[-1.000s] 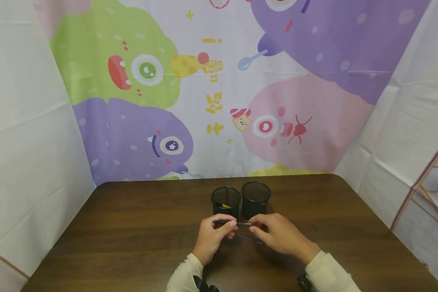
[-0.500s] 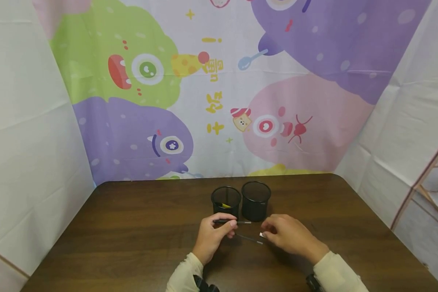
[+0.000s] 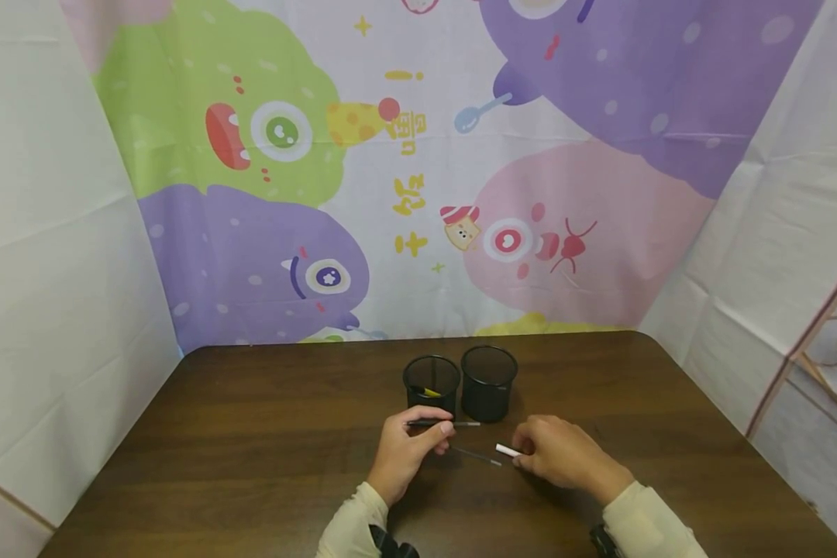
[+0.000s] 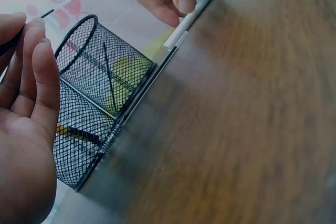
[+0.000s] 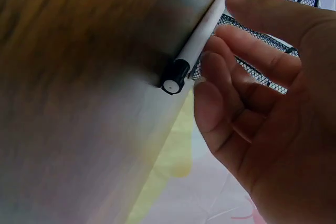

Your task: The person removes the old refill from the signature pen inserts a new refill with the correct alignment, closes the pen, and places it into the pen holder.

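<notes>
In the head view my left hand (image 3: pixel 404 453) pinches a thin dark pen piece (image 3: pixel 467 424), a slender refill with a pale tip sticking out to the right. My right hand (image 3: pixel 561 452) has thumb and fingers on either side of a white pen barrel (image 3: pixel 506 449), low at the tabletop. The barrel's black end (image 5: pixel 175 75) shows in the right wrist view. Between the hands a second thin refill (image 3: pixel 480 456) lies on the table, and the left wrist view shows a small coil spring (image 4: pixel 110 137) around it.
Two black mesh pen cups stand behind the hands. The left cup (image 3: pixel 432 377) contains a yellow and black item (image 3: pixel 430 393); the right cup (image 3: pixel 489 381) is beside it. The brown wooden table (image 3: pixel 251 434) reaches a cartoon-printed cloth (image 3: pixel 418 302) at the back.
My right hand has moved right, away from the refill tip held in my left hand. The white barrel has come into sight at its fingertips. My left hand has stayed put.
</notes>
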Tool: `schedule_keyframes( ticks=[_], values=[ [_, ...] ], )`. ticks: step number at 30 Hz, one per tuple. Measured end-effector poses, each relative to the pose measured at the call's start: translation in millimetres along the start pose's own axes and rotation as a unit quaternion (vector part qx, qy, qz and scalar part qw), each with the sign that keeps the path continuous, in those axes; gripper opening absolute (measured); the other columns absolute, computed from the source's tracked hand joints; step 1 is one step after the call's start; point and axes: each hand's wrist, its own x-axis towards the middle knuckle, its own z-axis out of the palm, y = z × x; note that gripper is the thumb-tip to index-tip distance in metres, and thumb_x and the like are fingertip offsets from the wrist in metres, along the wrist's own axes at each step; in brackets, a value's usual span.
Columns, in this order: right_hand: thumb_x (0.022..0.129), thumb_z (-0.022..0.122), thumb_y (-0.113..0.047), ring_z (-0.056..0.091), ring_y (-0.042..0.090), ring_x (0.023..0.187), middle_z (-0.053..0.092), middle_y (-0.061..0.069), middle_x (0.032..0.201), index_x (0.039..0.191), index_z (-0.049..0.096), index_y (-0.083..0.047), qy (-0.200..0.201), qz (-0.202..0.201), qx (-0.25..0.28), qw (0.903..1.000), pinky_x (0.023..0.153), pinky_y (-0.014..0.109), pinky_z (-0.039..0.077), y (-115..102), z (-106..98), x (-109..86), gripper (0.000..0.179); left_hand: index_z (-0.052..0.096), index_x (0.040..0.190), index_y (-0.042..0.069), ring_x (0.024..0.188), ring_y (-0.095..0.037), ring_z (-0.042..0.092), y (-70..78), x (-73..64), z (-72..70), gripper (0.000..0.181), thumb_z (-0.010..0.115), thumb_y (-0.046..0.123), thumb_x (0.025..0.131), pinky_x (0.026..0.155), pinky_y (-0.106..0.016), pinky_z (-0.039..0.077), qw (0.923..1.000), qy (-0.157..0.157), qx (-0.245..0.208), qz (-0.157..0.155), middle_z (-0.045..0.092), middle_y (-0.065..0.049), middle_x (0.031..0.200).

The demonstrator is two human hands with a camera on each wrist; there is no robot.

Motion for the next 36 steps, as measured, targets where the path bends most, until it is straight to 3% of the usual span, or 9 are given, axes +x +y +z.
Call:
schedule_keyframes(
  ticks=[6, 21, 36],
  values=[
    [0.081, 0.081, -0.017, 0.049, 0.005, 0.067, 0.053, -0.013, 0.074, 0.081, 0.069, -0.021, -0.017, 0.007, 0.003, 0.9998, 0.058, 0.032, 0.043, 2.1, 1.7, -1.7, 0.013, 0.071, 0.103, -0.008, 0.067, -0.016, 0.066, 0.0, -0.1, 0.9, 0.020, 0.076, 0.005, 0.089, 0.065, -0.031, 0.059, 1.0000, 0.000, 0.002, 0.002, 0.072, -0.017, 0.086],
    [0.084, 0.077, -0.017, 0.047, 0.005, 0.063, 0.051, -0.014, 0.072, 0.076, 0.064, -0.024, -0.017, 0.004, -0.016, 0.9997, 0.054, 0.030, 0.043, 2.8, -1.1, -1.5, 0.017, 0.072, 0.102, -0.006, 0.067, -0.018, 0.066, 2.6, 0.0, 0.4, 0.019, 0.076, 0.008, 0.090, 0.065, -0.032, 0.059, 1.0000, 0.002, -0.002, -0.002, 0.071, -0.019, 0.088],
    [0.078, 0.074, -0.020, 0.046, 0.001, 0.065, 0.051, -0.016, 0.073, 0.079, 0.061, -0.025, 0.070, -0.053, 0.000, 0.9961, 0.055, 0.023, 0.041, 0.7, 0.6, 4.4, 0.014, 0.072, 0.102, -0.006, 0.067, -0.017, 0.066, 0.8, 0.0, -0.3, 0.019, 0.075, 0.009, 0.090, 0.065, -0.033, 0.059, 1.0000, 0.001, 0.003, 0.003, 0.071, -0.018, 0.087]
  ],
)
